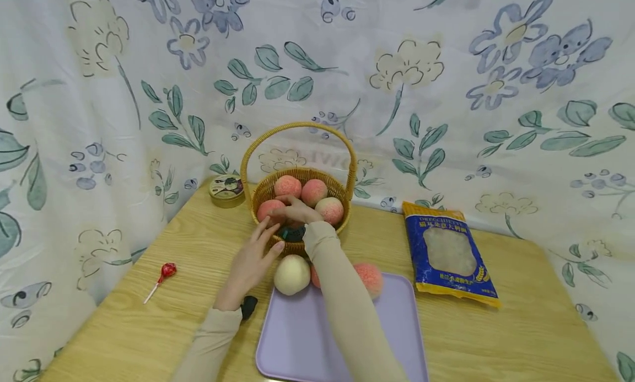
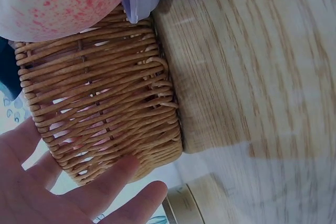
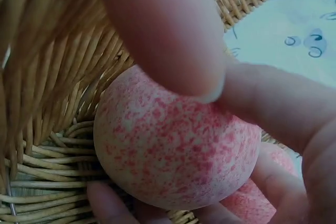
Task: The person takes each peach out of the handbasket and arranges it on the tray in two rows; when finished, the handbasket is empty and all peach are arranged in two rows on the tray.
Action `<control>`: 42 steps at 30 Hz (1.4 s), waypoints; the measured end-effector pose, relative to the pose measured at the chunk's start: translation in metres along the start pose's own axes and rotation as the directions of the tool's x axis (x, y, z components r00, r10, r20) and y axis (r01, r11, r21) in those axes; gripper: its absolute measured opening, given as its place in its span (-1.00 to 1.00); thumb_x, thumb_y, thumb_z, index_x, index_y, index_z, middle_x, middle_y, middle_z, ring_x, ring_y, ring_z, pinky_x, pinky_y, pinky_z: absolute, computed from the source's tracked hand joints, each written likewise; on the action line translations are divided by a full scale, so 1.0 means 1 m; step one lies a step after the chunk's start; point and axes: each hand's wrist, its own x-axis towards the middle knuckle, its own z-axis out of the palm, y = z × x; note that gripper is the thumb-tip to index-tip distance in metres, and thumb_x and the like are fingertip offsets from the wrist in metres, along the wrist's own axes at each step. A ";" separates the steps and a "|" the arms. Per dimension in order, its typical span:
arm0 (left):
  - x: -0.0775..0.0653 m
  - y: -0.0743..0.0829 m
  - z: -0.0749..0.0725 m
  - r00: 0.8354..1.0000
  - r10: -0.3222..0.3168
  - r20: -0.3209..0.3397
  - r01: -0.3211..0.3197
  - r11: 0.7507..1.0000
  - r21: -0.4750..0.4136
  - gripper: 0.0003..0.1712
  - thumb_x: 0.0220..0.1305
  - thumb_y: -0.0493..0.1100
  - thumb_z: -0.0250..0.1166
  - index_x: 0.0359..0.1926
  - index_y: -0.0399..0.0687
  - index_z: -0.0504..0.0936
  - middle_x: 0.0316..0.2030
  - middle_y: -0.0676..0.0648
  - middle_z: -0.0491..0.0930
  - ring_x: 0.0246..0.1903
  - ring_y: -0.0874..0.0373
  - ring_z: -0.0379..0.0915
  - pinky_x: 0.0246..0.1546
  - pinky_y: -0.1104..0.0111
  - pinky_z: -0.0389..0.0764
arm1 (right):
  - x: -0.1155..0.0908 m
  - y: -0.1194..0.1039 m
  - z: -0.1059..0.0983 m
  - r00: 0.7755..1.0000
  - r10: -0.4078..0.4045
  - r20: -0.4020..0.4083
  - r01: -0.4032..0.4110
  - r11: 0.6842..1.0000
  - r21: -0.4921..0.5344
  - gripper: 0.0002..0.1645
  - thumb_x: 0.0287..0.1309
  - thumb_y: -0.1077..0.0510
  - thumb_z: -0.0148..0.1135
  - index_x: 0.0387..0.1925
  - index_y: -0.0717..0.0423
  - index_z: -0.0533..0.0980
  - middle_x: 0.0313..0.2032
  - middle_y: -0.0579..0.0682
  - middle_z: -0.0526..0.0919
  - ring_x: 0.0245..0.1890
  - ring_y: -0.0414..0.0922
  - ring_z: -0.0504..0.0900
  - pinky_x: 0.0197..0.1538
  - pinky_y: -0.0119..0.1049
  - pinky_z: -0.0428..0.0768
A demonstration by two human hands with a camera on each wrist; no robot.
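My right hand [image 1: 297, 210] reaches into the wicker basket [image 1: 345, 219]. In the right wrist view, its thumb and fingers close round a pink-speckled peach [image 3: 173, 145] low inside the basket wall. Several other peaches lie in the basket, among them one at the back [image 1: 288, 187] and one at the right [image 1: 329, 210]. My left hand [image 1: 248, 263] is at the basket's front left side. In the left wrist view, its spread, fairly straight fingers [image 2: 105, 184] lie along the woven wall.
On the lilac tray [image 1: 297, 338], a pale peach [image 1: 291, 274] and a pinker one [image 1: 369, 280] sit at the far edge; my right forearm partly hides another. A blue pasta bag [image 1: 451, 252] lies right, a red lollipop [image 1: 168, 269] left, and a round tin [image 1: 226, 191] beside the basket.
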 end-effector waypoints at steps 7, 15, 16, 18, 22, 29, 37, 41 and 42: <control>-0.001 0.003 0.008 1.000 0.005 0.031 -0.005 1.000 -0.002 -0.37 0.46 0.12 0.01 0.40 -0.11 0.31 0.51 -0.17 0.01 0.34 -0.36 0.19 0.16 -0.25 0.34 | -0.005 0.009 0.003 0.997 -0.002 -0.079 -0.001 0.999 -0.048 -0.24 0.25 -0.08 0.19 0.41 0.01 0.21 0.42 0.10 0.23 0.41 0.06 0.26 0.39 -0.01 0.30; 0.001 0.008 0.016 0.999 0.009 0.050 -0.007 0.999 -0.036 -0.37 0.47 0.13 -0.01 0.41 -0.09 0.30 0.51 -0.16 0.00 0.33 -0.35 0.21 0.16 -0.26 0.34 | -0.013 0.011 0.001 0.974 0.053 -0.221 -0.051 0.999 0.018 -0.16 0.21 -0.08 0.23 0.43 0.10 0.17 0.39 0.17 0.28 0.39 0.08 0.29 0.38 -0.01 0.33; 0.002 0.008 0.016 0.999 0.011 0.053 -0.009 0.999 -0.035 -0.36 0.47 0.13 -0.02 0.41 -0.10 0.29 0.51 -0.16 0.00 0.33 -0.35 0.21 0.16 -0.26 0.35 | -0.016 0.009 -0.003 0.972 0.057 -0.227 -0.051 0.998 0.030 -0.12 0.21 -0.08 0.23 0.45 0.10 0.12 0.42 0.18 0.24 0.40 0.09 0.27 0.37 0.00 0.34; 0.003 0.008 0.016 0.998 0.009 0.058 -0.007 1.000 -0.029 -0.36 0.48 0.14 -0.03 0.42 -0.10 0.28 0.51 -0.17 -0.01 0.33 -0.35 0.21 0.15 -0.26 0.36 | -0.021 0.005 -0.011 0.975 0.061 -0.216 -0.039 0.994 0.105 -0.09 0.25 -0.04 0.21 0.49 0.08 0.04 0.45 0.19 0.16 0.40 0.13 0.27 0.31 0.04 0.41; 0.005 0.007 0.012 0.999 0.006 0.053 -0.006 1.000 -0.003 -0.35 0.49 0.14 -0.05 0.42 -0.13 0.26 0.51 -0.20 -0.02 0.32 -0.36 0.22 0.12 -0.27 0.38 | -0.038 -0.006 -0.032 0.989 0.041 -0.143 -0.004 0.969 0.248 -0.17 0.29 0.10 0.19 0.48 -0.01 0.04 0.44 0.18 0.13 0.31 0.16 0.39 0.17 0.06 0.55; 0.006 0.002 0.003 0.998 -0.017 0.064 0.017 1.000 -0.001 -0.32 0.50 0.17 -0.09 0.44 -0.13 0.22 0.53 -0.19 -0.08 0.34 -0.38 0.17 0.15 -0.28 0.34 | -0.080 -0.011 -0.067 0.995 -0.039 -0.089 0.058 0.973 0.223 -0.32 0.28 0.19 0.20 0.38 -0.07 0.22 0.29 0.17 0.31 0.08 0.06 0.52 0.11 0.16 0.56; 0.003 0.000 -0.003 0.996 -0.030 0.080 0.031 0.999 -0.012 -0.32 0.51 0.17 -0.11 0.45 -0.11 0.20 0.52 -0.21 -0.09 0.35 -0.41 0.13 0.16 -0.31 0.30 | -0.141 0.009 -0.106 0.994 -0.082 -0.073 0.095 0.976 0.197 -0.28 0.27 0.26 0.11 0.41 -0.08 0.16 0.36 0.15 0.24 0.14 0.10 0.50 0.06 0.05 0.61; 0.003 0.000 -0.003 0.996 -0.023 0.083 0.024 1.000 -0.014 -0.32 0.51 0.16 -0.12 0.45 -0.14 0.19 0.53 -0.22 -0.11 0.36 -0.41 0.11 0.19 -0.31 0.27 | -0.168 0.033 -0.121 0.994 -0.066 -0.090 0.082 0.980 0.181 -0.25 0.25 0.29 0.12 0.43 -0.05 0.14 0.31 0.20 0.28 0.00 0.02 0.55 0.03 0.03 0.62; 0.003 0.001 -0.003 0.996 -0.022 0.084 0.024 1.000 -0.012 -0.32 0.51 0.16 -0.12 0.45 -0.14 0.19 0.53 -0.21 -0.11 0.36 -0.41 0.10 0.19 -0.31 0.26 | -0.174 0.040 -0.124 0.993 -0.062 -0.098 0.078 0.982 0.175 -0.24 0.25 0.28 0.13 0.43 -0.04 0.12 0.30 0.21 0.29 -0.03 -0.01 0.56 0.03 0.02 0.62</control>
